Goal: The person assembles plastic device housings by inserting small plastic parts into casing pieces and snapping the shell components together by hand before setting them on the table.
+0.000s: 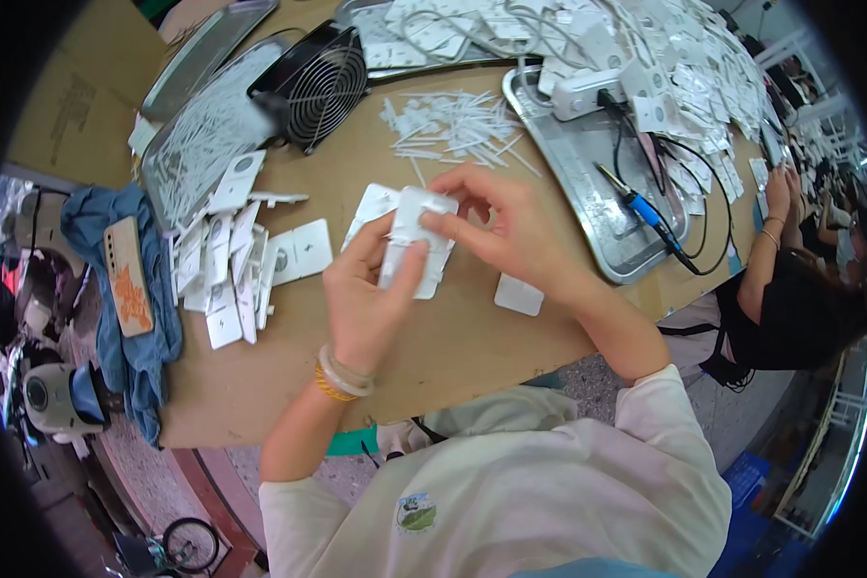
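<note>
Over the brown table, both my hands hold a flat white plastic plate (416, 214) with rounded corners. My left hand (361, 294) grips it from the left, thumb on its face. My right hand (501, 222) is closed at its upper right edge, thumb pressing the face. Whether a small part is also between the right fingers is hidden. Another white plate (372, 200) shows behind the left fingers. A white rounded piece (519, 295) lies below my right wrist. To the left is a heap of white plates (231, 260), some with printed circles.
Thin white strips (458, 125) lie beyond my hands, near a black fan (320, 82). On the right, a metal tray (602, 217) holds a blue-handled soldering iron (648, 210) and a power strip (586, 93). A phone (128, 279) rests on denim (154, 376). A co-worker's hand (778, 193) shows right.
</note>
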`<move>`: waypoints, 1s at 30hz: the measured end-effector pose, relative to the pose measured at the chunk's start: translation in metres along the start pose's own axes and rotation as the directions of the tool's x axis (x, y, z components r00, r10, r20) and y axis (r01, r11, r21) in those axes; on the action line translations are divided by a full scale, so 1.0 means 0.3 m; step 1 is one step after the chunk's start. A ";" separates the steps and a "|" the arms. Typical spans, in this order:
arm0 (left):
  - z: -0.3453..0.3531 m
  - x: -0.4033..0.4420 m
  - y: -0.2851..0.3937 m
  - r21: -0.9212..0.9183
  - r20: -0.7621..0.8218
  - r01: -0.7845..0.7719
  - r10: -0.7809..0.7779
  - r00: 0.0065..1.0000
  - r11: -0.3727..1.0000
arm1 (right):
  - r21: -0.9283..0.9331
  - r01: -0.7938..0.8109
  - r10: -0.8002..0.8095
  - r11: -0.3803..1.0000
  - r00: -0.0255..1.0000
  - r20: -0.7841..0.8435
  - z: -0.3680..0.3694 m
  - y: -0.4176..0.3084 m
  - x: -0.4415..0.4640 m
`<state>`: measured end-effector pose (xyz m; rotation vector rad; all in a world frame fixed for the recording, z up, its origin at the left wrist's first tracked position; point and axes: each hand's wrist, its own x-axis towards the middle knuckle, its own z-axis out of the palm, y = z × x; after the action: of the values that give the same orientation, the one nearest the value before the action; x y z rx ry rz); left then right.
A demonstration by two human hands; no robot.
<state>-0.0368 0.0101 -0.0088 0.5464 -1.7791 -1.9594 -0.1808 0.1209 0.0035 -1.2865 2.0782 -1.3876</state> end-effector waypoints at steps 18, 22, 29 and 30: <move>-0.044 0.031 -0.044 -0.346 0.023 0.187 -0.191 0.981 0.919 | -0.766 -0.116 -0.127 0.632 0.960 -0.251 -0.143 0.197 0.027; 0.000 0.031 0.026 -0.518 0.034 0.308 -0.341 0.939 0.798 | 0.331 -0.321 0.375 0.887 0.920 -0.114 -0.090 0.025 -0.015; -0.080 -0.007 -0.053 -0.568 0.690 0.738 -0.279 0.668 0.364 | 0.458 0.168 -0.083 0.873 0.976 -0.199 0.104 -0.003 -0.054; -0.058 -0.011 -0.023 -0.537 0.612 0.725 -0.392 0.687 0.431 | 0.299 0.247 -0.183 0.922 0.956 -0.228 0.098 0.001 -0.053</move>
<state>-0.0247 -0.0019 -0.0172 0.5001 -0.7245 -3.2464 -0.1523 0.1174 -0.0139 -1.3103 1.7568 -1.9322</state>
